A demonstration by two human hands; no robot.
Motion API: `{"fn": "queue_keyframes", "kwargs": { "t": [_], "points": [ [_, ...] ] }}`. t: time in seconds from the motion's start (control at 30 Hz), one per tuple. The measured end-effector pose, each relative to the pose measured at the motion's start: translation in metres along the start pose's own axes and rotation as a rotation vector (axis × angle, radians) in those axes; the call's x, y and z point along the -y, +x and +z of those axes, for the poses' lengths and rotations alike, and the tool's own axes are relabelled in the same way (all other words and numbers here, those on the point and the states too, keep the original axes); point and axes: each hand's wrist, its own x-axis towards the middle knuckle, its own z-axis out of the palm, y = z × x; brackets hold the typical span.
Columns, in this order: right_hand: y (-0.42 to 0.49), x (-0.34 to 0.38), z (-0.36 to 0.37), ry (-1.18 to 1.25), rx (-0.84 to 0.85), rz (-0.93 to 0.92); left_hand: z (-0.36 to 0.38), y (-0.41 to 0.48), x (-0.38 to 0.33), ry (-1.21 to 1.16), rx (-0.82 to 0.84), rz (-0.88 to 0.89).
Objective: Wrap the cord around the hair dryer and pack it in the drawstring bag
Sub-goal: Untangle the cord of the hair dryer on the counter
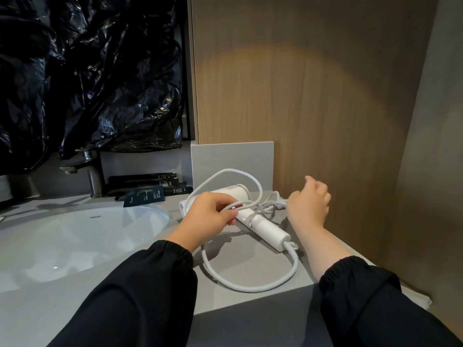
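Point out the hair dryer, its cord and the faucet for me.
hair dryer [269,229]: head view, on the white handle.
cord [250,288]: head view, on the near loop's lowest curve.
faucet [96,179]: head view, on the upright metal stem.

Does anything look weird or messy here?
Yes. Crumpled black plastic hangs over the wall above the sink, which is unusual. The white cord sprawls in loose loops around the hair dryer, not yet wrapped.

Dim, warm glow on wall [300,83]
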Motion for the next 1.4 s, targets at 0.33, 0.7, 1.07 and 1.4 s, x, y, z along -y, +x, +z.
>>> {"fn": "queue_keyframes", "kwargs": {
  "t": [0.33, 0.7, 1.07, 1.4],
  "points": [
    [-0.002, -0.005, 0.0, -0.008, 0.615, -0.489, 0.005, 0.002, 0.005, -0.079, -0.215, 0.07],
    [0.012, -0.005, -0.002, 0.249, 0.497, -0.029, 0.007, 0.001, 0.009, -0.042, -0.19, 0.098],
    [0.035, 0.001, 0.028, -0.14, 0.717, 0.094, 0.008, 0.001, 0.014, 0.255, -0.153, 0.182],
    [0.027, 0.006, 0.009, -0.163, 0.742, 0.037, 0.012, 0.001, 0.015, 0.386, -0.151, 0.184]
  ]
}}
